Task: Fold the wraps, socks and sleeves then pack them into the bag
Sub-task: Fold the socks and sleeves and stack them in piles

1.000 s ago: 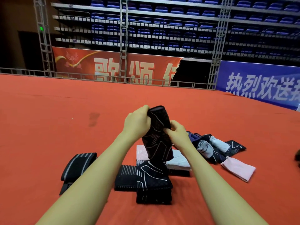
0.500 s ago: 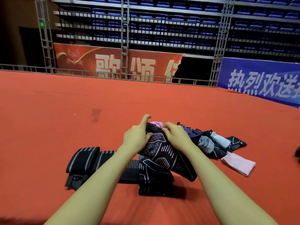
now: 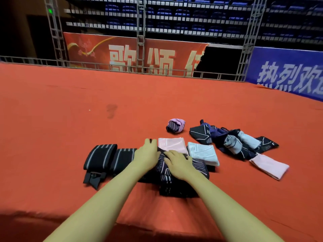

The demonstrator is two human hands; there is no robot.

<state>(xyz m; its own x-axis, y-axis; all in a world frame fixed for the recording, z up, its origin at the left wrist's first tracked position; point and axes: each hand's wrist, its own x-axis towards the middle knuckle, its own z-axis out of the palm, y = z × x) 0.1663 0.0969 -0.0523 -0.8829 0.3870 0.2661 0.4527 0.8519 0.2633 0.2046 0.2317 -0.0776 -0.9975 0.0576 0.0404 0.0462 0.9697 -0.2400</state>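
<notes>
Here I pressed the sleeve (image 3: 199,167) flat, left hand (image 3: 146,155) and right hand (image 3: 180,164) both released, palms smoothing outward.

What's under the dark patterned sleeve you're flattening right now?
The dark patterned sleeve lies over a folded black piece at its near edge and overlaps the pink folded cloth and white folded cloth. Both hands cover its middle, so anything beneath there is hidden.

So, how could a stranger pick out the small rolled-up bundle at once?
Start at the red carpet and find the row of folded pieces by the hands. Just beyond the pink folded piece lies the bundle, alone on the carpet. It is the only ball shape, lilac outside with dark patterned fabric tucked in.
</notes>
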